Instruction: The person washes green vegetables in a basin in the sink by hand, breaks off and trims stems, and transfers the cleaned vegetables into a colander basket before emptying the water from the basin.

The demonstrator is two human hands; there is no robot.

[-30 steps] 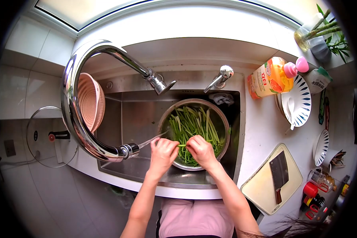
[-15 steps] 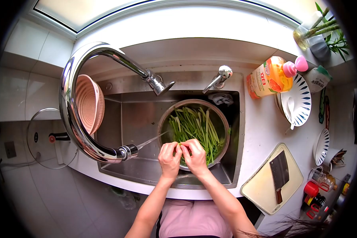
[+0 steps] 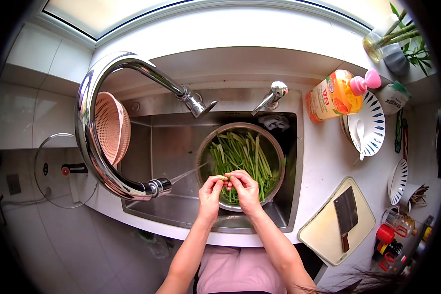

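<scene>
Both my hands meet over the front edge of a round metal basin (image 3: 206, 142) in the sink. My left hand (image 3: 211, 193) and my right hand (image 3: 244, 190) pinch a small piece of green vegetable (image 3: 227, 178) between their fingertips; its lower part is hidden by the fingers. Long green stalks (image 3: 242, 156) lie in the basin beyond the hands. From the curved chrome faucet (image 3: 159, 187), a stream of water (image 3: 185, 173) runs into the basin's left side.
A pink colander (image 3: 113, 128) is at the sink's left. On the right counter are an orange soap bottle (image 3: 330, 95), a patterned bowl (image 3: 372, 125), and a cutting board (image 3: 318, 229) bearing a cleaver (image 3: 346, 210). A cloth (image 3: 274, 121) hangs at the sink's back right.
My fingers have shifted slightly, with the right fingers now spread further over the green piece and the hands a little to the right. Water still runs.
</scene>
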